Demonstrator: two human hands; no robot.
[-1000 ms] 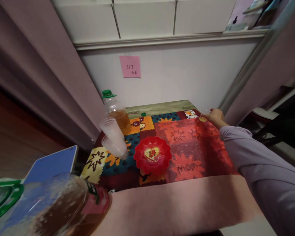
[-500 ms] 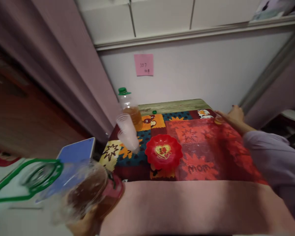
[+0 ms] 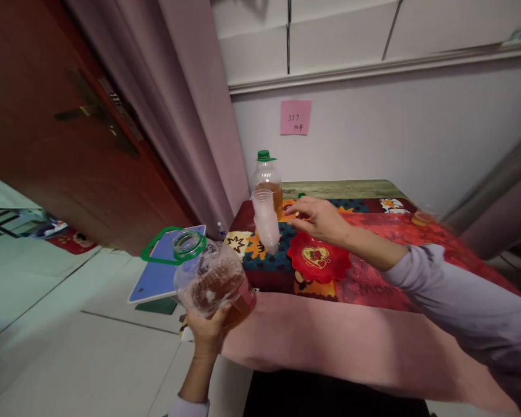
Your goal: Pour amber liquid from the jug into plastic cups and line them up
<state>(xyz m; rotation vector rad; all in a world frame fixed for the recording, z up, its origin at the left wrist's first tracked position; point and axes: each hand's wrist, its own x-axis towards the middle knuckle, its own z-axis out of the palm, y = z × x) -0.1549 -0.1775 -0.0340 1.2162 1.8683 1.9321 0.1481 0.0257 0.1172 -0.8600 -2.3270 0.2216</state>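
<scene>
My left hand [image 3: 207, 329] is wrapped round a large clear bottle [image 3: 219, 284] of brown liquid, tilted, its open mouth and green handle towards the left. Fingers apart and holding nothing, my right hand [image 3: 319, 219] hovers over the back edge of a red scalloped bowl [image 3: 319, 258], just right of a leaning stack of clear plastic cups [image 3: 267, 223]. Behind the cups stands a second bottle [image 3: 267, 174] with a green cap. A small cup of amber liquid [image 3: 423, 217] rests at the table's right side. A green cap [image 3: 302, 195] lies partly hidden behind my right hand.
The table [image 3: 342, 188] has a patterned cover and a pink cloth [image 3: 330, 333] along its near edge. A blue board [image 3: 165, 260] is at the left, below the table's edge. A wooden door [image 3: 82, 133] and a curtain [image 3: 195, 87] stand at the left, a dark seat in front.
My right hand has moved left from the small cup at the right and now hovers over the bowl. The view has turned left, showing more of the door and floor.
</scene>
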